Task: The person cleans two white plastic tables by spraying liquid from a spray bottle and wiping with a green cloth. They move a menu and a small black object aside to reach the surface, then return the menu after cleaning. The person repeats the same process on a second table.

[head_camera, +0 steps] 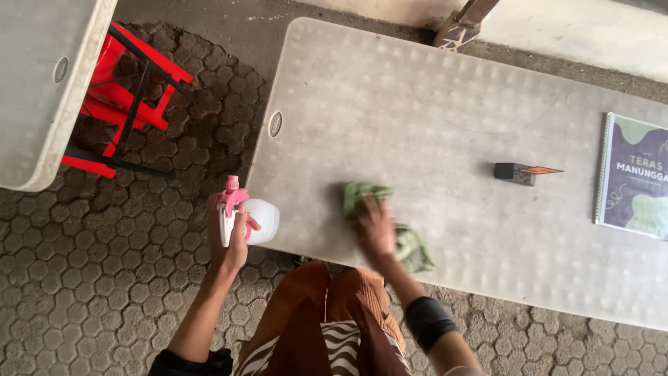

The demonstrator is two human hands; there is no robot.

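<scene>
- Head view looks down on my two hands at the near edge of a long pale folding table (431, 90)
- My right hand (376, 230) lies flat on a green cloth (410, 245) with its fingers spread; the cloth shows beyond my fingertips and bunches beside the wrist, resting on the tabletop close to the near edge
- I see the cloth's long axis running on a slant, from its far-left end to its near-right end
- My left hand (228, 240) is wrapped around a white spray bottle (259, 220) with a pink trigger head, fingers curled about the neck; it is held off the table's left corner, over the paving
- I see the bottle lying sideways, body toward the table
- A spiral-bound booklet (632, 174), dark purple with green patches, lies flat at the far right of the table
- A small dark block (515, 173) with an orange tag lies between cloth and booklet
- A second pale table (35, 90) stands at left, with a red stool (125, 97) by it
</scene>
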